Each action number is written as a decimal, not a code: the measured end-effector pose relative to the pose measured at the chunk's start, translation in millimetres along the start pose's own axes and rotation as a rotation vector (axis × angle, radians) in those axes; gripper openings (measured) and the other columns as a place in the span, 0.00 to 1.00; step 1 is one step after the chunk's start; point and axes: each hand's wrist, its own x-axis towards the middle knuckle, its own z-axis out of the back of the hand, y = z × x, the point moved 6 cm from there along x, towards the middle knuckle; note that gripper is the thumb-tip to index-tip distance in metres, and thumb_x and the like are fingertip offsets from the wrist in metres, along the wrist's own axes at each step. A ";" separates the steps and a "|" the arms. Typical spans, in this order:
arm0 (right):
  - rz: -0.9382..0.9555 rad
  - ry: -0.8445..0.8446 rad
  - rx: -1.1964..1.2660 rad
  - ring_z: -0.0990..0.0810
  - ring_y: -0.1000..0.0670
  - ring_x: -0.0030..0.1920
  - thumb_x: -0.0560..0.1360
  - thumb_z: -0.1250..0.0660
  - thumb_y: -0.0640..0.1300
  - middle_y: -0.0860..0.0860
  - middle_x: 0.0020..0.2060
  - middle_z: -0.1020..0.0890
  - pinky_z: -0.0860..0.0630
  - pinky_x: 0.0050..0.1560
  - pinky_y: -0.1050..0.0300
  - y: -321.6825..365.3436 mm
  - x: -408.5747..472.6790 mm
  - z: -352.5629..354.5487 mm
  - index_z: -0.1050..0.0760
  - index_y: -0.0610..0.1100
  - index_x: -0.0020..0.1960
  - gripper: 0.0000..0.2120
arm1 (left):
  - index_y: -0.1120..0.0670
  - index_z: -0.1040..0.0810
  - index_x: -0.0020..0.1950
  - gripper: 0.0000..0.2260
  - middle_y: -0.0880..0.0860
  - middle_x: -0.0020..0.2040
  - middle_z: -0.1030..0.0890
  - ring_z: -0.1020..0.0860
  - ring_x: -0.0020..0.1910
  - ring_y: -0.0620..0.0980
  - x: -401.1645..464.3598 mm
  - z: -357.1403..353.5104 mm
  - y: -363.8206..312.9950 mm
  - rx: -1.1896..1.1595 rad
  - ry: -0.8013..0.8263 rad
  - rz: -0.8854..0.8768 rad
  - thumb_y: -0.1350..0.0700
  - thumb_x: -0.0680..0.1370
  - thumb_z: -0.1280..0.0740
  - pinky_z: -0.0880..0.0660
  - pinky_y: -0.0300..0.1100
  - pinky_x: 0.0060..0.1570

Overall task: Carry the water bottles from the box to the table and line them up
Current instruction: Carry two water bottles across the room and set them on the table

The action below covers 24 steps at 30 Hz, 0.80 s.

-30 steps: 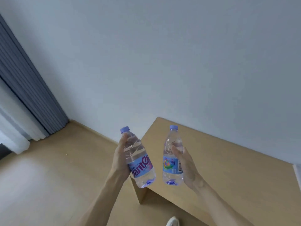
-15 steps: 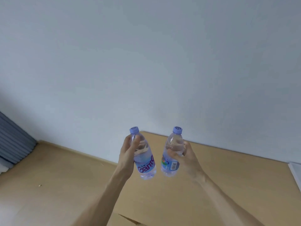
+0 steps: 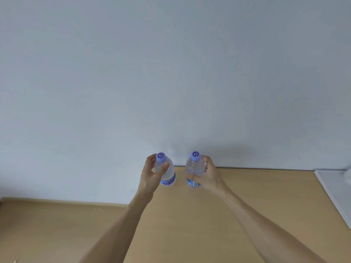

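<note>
Clear plastic water bottle with a lilac cap and purple-lettered blue label (image 3: pixel 167 172) sits upright in the left hand (image 3: pixel 152 177), whose grip is curled round its shoulder. At its three o'clock, apart from it, a second clear lilac-capped bottle with a barcode label (image 3: pixel 194 170) is gripped by the right hand (image 3: pixel 210 177). Both hang above the far edge of the light wooden surface (image 3: pixel 190 224), by the pale wall (image 3: pixel 171 73). A white panel (image 3: pixel 334 188) lies at three o'clock.
</note>
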 end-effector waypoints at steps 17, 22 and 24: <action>-0.050 -0.096 0.054 0.16 0.55 0.48 0.60 0.18 0.49 0.58 0.47 0.17 0.18 0.47 0.54 -21.3 33.7 -14.5 0.31 0.55 0.58 0.32 | 0.33 0.26 0.59 0.21 0.34 0.53 0.19 0.21 0.54 0.37 43.1 -8.7 16.0 0.111 0.089 0.027 0.35 0.68 0.29 0.25 0.37 0.48; -0.029 -0.094 0.089 0.20 0.65 0.50 0.60 0.17 0.49 0.65 0.49 0.19 0.24 0.43 0.70 -16.5 23.2 -7.1 0.31 0.57 0.60 0.35 | 0.35 0.29 0.66 0.21 0.37 0.63 0.23 0.24 0.61 0.36 34.8 -7.2 2.8 0.094 0.157 0.000 0.45 0.75 0.27 0.27 0.36 0.55; -0.022 -0.129 0.088 0.22 0.63 0.56 0.59 0.18 0.56 0.62 0.55 0.20 0.24 0.50 0.67 -12.6 15.8 -1.9 0.30 0.57 0.62 0.35 | 0.38 0.29 0.69 0.22 0.37 0.66 0.25 0.28 0.66 0.35 28.1 -3.6 -8.6 0.043 0.135 -0.063 0.48 0.77 0.28 0.31 0.38 0.64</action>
